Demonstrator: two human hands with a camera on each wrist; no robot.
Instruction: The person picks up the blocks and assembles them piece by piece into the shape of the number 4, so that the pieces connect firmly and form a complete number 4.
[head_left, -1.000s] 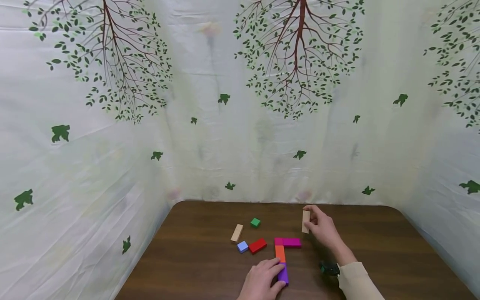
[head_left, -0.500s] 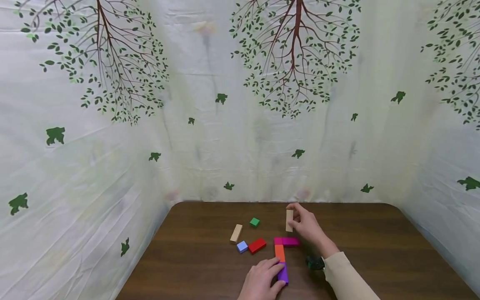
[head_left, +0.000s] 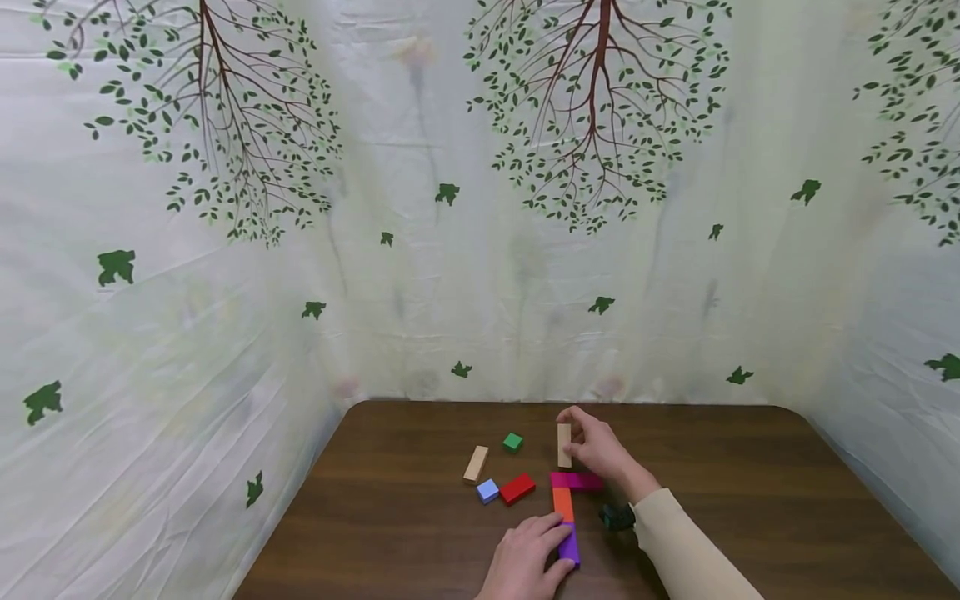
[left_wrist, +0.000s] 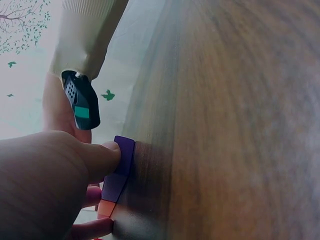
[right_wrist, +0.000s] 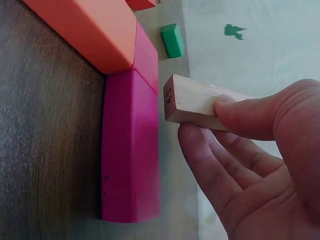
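My right hand pinches a plain wooden block between thumb and fingers. In the right wrist view, the block's end with dark printed marks faces a magenta block, with a gap between them. My left hand holds a purple block, thumb at its near end and fingers at its far part. An orange block continues the line from the purple one. At its far end the magenta block points right from a small pink piece, making a corner.
Left of the line lie a red block, a small blue block, a second plain wooden block and a small green block. A leaf-printed cloth hangs behind the brown table.
My right hand has carried the wooden block leftward, from right of the magenta block to just beyond the pink corner. My left hand stays on the purple block.
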